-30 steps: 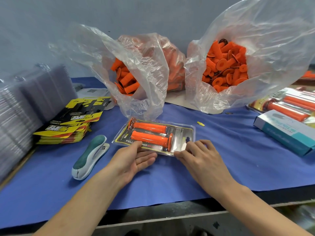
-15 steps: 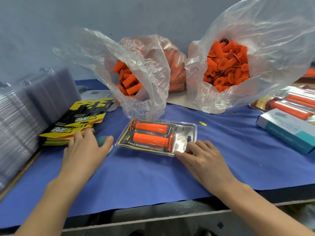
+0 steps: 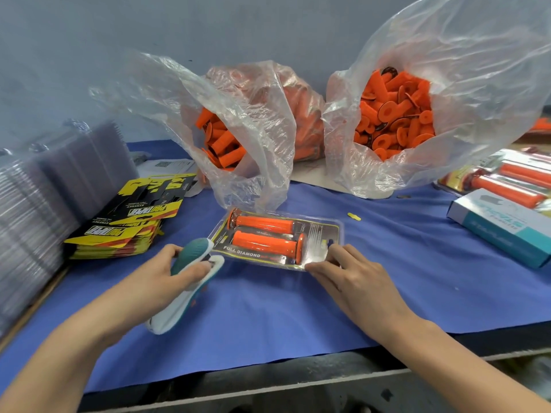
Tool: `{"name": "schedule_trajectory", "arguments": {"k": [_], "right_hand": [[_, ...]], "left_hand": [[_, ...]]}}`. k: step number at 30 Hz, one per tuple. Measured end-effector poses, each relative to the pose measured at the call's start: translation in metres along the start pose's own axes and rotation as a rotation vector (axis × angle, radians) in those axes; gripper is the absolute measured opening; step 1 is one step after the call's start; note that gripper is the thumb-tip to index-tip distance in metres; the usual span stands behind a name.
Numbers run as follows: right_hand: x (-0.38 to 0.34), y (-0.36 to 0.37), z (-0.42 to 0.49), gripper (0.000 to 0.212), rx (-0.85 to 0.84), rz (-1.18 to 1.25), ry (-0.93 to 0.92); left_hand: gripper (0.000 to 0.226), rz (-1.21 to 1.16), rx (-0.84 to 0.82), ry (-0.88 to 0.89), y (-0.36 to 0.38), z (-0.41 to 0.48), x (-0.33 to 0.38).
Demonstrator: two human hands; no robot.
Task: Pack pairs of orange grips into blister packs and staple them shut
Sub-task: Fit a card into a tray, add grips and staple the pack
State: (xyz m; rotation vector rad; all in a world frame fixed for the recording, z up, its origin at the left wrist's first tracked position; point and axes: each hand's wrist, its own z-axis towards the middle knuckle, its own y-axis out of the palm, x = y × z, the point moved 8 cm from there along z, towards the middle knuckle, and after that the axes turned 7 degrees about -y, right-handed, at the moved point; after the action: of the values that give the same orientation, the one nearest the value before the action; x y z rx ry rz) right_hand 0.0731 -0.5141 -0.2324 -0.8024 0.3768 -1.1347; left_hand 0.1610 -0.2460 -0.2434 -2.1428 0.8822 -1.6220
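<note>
Blue cloth [image 3: 387, 281] covers a workbench against a pale blue wall. At centre lies a clear blister pack [image 3: 320, 235], flat on the cloth, w/ two orange grips [image 3: 262, 244] side by side inside over a printed card.

L hand [image 3: 155, 275] is wrapped round a teal & white stapler [image 3: 179, 308], lifted off the cloth at an angle, its nose just beside the pack's L end.

R hand [image 3: 357, 281] holds the pack's R end: bent fingertips on top, thumb against the near corner.

Behind the pack stand clear bags [image 3: 244, 162] of loose orange grips, mouths open.

Far L: blurred stacks of empty clear blisters [image 3: 44, 198], then a pile of yellow & black cards [image 3: 128, 225].

Far R: a teal & white box [image 3: 501, 231], w/ filled packs [image 3: 512, 180] behind it.
</note>
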Motion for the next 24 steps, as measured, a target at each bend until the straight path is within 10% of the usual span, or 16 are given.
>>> {"name": "schedule_trajectory", "arguments": {"k": [6,24], "right_hand": [[-0.001,-0.003,0.001,0.013,-0.007,-0.015,-0.014],[0.003,-0.001,-0.002,0.003,-0.022,0.056,-0.02]], "left_hand": [[0.082,-0.255,-0.21,-0.271,0.037,-0.013,-0.006],[0.084,-0.372,-0.345,-0.252,0.079,0.004,0.001]]}}
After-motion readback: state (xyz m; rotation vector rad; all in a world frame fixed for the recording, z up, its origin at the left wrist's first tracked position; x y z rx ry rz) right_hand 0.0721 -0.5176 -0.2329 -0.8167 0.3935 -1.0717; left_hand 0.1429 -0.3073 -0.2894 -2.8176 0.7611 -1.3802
